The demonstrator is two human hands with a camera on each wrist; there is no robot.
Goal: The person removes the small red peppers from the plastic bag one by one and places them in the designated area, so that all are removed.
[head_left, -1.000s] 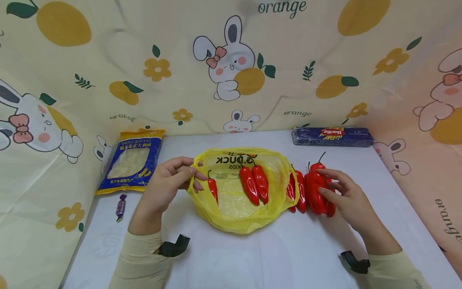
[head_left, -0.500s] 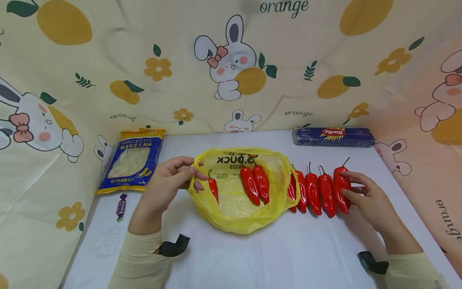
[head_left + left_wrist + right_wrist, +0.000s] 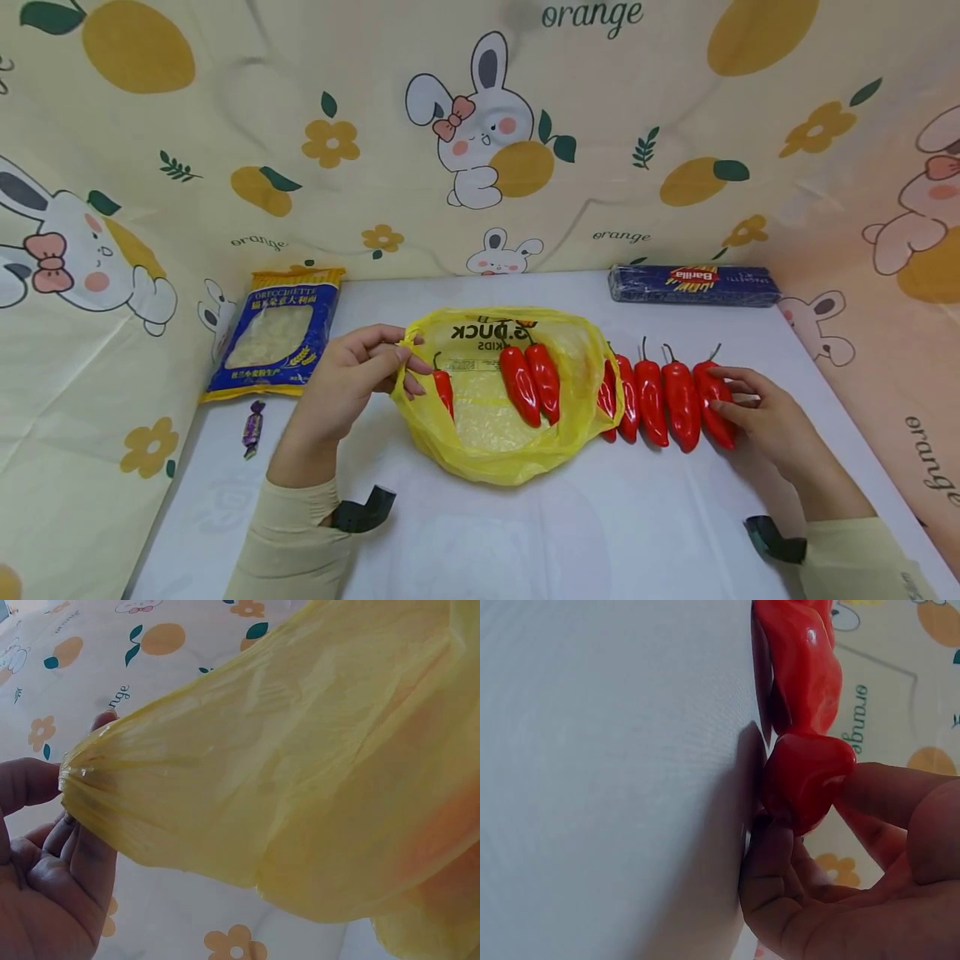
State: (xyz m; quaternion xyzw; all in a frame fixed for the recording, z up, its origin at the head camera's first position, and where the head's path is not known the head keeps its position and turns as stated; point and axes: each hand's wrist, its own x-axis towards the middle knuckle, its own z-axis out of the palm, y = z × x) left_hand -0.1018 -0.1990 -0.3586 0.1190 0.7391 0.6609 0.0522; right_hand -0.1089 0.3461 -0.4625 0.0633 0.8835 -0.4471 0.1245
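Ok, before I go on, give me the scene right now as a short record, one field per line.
Left hand: pinches the left edge of the bag
Right hand: holds the rightmost pepper between thumb and fingers
Bag state: yellow, mouth open toward the head camera
In bag: peppers, including a pair side by side; total unclear
Right of bag: row of peppers, its left end partly hidden by the bag
Back left: orecchiette, with a candy in front
Back right: spaghetti
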